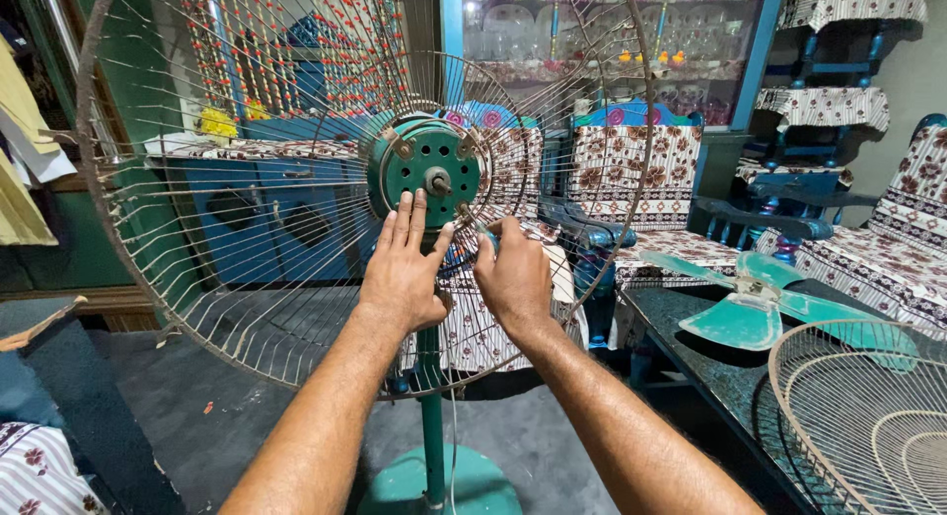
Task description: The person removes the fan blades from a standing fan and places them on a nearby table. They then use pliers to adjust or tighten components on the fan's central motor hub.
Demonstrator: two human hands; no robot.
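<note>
Rear wire guard (197,278): large round rusty grille, upright, filling the left and middle of the view, mounted around the motor.
Stand (431,416): green pole rising from a round green base (483,490) on the dark floor, bottom centre.
Left hand (402,268): laid flat against the grille just below the motor, fingers straight and held close together, pointing up; gripping nothing.
Motor housing (426,175): green round face with small holes, bare shaft (437,183) at its centre, no blade on it.
Right hand (515,276): just beside the left hand, at the lower right edge of the motor; fingers curled inward around a small bluish object, too hidden to identify.
Fan blade (750,308): detached, teal, lying flat on the dark table (691,328), well apart from both hands.
Front wire guard (868,416): second grille, lying on the table at the bottom right corner.
Chairs (631,170): patterned covers, behind the fan.
</note>
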